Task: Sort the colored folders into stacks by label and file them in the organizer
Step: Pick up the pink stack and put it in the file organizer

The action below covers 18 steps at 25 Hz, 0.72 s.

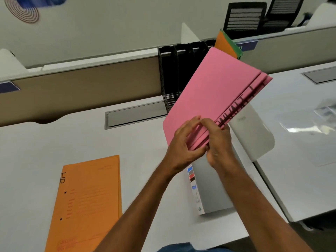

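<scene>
Both hands, left [183, 142] and right [219, 142], pinched three matte pink card folders [214, 95]; an orange folder [87, 202] marked "HR" lay flat on the bench [54, 142].

White desk [54, 139] with a recessed grey cable tray [134, 116] left of the grip; tan partition panel [81, 91] behind; pale wall [109, 24] above; two black mesh chairs [254, 15] beyond, upper right; glare on adjoining desk [300, 124], right.

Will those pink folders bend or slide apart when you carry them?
Probably they stay fairly stiff: the pink card folders jut up from the left hand and right hand without drooping. They may slip sideways, since their edges already fan out. They look light, pinched at one corner.
</scene>
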Available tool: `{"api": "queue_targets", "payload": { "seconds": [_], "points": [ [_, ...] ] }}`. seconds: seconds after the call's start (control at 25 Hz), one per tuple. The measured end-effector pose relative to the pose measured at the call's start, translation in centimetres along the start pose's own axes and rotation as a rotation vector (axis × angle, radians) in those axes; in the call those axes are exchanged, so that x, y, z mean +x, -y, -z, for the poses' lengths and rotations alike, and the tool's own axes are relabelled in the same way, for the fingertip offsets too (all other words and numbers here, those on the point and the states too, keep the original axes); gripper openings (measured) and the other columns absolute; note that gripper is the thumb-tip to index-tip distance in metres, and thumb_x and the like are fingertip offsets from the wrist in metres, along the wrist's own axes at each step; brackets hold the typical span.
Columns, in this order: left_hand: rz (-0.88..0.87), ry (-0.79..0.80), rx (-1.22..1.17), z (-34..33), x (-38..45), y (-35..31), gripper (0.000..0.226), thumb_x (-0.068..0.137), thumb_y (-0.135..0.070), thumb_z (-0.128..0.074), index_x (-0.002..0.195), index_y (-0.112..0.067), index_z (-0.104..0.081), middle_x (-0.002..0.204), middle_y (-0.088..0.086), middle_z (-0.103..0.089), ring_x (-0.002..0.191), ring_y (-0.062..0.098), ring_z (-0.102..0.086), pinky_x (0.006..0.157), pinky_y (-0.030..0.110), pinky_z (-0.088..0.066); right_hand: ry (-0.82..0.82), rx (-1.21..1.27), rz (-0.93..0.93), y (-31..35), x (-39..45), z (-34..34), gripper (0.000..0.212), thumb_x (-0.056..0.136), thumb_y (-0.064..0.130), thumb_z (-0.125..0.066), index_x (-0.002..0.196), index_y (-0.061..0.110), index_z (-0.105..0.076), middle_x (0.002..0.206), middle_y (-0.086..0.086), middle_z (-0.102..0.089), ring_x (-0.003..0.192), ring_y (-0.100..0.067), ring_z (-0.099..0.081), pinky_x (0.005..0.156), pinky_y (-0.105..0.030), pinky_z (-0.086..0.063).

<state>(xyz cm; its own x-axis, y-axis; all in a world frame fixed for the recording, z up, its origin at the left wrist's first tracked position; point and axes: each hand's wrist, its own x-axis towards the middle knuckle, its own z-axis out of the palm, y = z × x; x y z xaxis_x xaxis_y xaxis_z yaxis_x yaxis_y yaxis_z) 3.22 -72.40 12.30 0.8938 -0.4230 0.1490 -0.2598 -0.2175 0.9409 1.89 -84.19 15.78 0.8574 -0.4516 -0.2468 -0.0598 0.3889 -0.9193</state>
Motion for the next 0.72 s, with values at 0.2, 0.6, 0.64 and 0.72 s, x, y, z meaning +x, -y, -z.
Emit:
{"api": "queue_targets", "payload": {
  "seconds": [0.2, 0.6, 0.64, 0.72],
  "points": [
    [-0.07, 0.004, 0.081, -4.1, 5.3, 0.1, 0.072, 0.086, -0.043, -0.077, 0.148, -0.05, -0.041, 0.163, -0.029, -0.028, 0.151, -0.002, -0.026, 0.119, 0.034, -0.028, -0.172, -0.094, 0.265, 1.5, 4.9, 2.8, 0.02, 0.082, 0.023, -0.069, 0.1, 0.018, -0.075, 0.088, 0.009, -0.079, 0.084, -0.012, -0.076, 0.072, -0.026, -0.059],
    [0.201, -0.17, 0.005, -3.6, 13.2, 6.0, 0.037, 0.098, -0.025, -0.066, 0.132, -0.035, -0.062, 0.131, -0.028, -0.059, 0.119, -0.006, -0.058, 0.103, 0.032, -0.054, -0.314, -0.153, 0.499, 4.4, 14.9, 4.7, 0.021, 0.091, 0.014, -0.072, 0.082, 0.029, -0.06, 0.08, 0.039, -0.069, 0.077, 0.009, -0.07, 0.077, -0.027, -0.059],
    [0.239, -0.238, 0.008, -3.1, 13.8, 6.9, 0.033, 0.098, -0.022, -0.064, 0.129, -0.036, -0.063, 0.126, -0.028, -0.061, 0.117, -0.005, -0.059, 0.101, 0.031, -0.054, -0.318, -0.154, 0.523, 4.6, 15.9, 4.5, 0.022, 0.09, 0.013, -0.071, 0.079, 0.027, -0.059, 0.078, 0.039, -0.069, 0.074, 0.009, -0.069, 0.074, -0.024, -0.058],
    [0.294, -0.364, 0.028, -1.9, 15.0, 8.5, 0.031, 0.098, -0.017, -0.062, 0.121, -0.038, -0.063, 0.123, -0.018, -0.062, 0.113, -0.004, -0.059, 0.094, 0.021, -0.052, -0.321, -0.145, 0.551, 4.9, 17.8, 3.9, 0.023, 0.09, 0.013, -0.071, 0.075, 0.028, -0.061, 0.078, 0.039, -0.068, 0.073, 0.009, -0.069, 0.073, -0.023, -0.057]
  ]
}}
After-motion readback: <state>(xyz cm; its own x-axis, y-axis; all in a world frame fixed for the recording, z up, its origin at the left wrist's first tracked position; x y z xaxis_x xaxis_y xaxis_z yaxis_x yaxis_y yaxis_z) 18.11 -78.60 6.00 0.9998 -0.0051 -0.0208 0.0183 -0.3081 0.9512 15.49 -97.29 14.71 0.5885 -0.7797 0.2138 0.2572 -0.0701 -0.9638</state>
